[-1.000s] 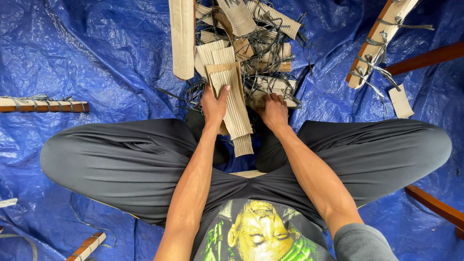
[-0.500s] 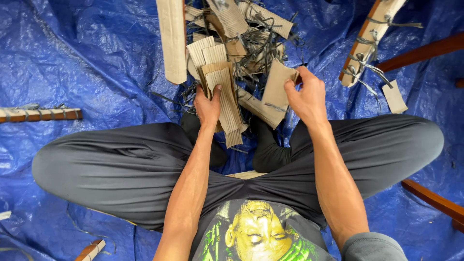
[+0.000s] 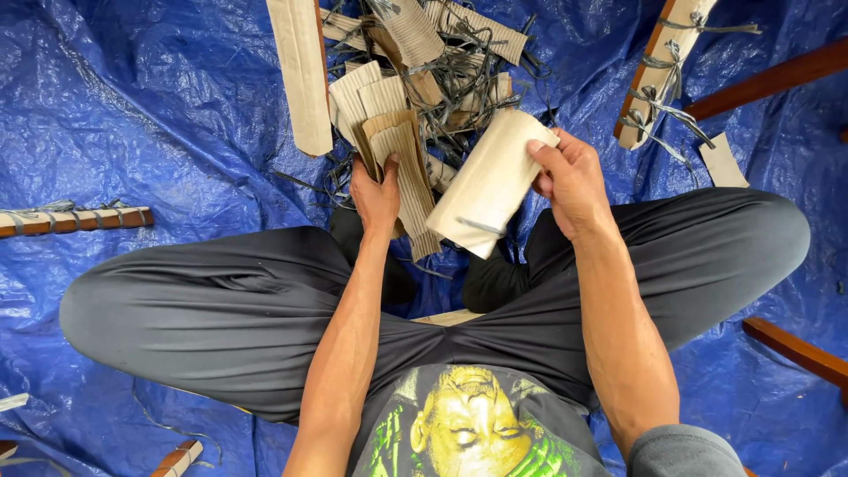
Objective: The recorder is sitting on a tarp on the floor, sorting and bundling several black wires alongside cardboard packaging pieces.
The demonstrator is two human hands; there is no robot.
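Two hands: both closed on cardboard.
Right hand (image 3: 572, 181): clasps pale cardboard wrap (image 3: 490, 184), smooth, curled, long axis slanting toward tarp's far-right.
Left hand (image 3: 375, 193): grips ribbed corrugated strips (image 3: 408, 172), pointing away.
Blue tarp (image 3: 150, 115): crinkled.

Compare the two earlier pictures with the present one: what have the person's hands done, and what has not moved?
The right hand left the pile, took a pale cardboard piece and lifted it up to the right, clear of the heap. The left hand stayed gripping the stack of corrugated strips. The blue tarp and crossed legs are unchanged.
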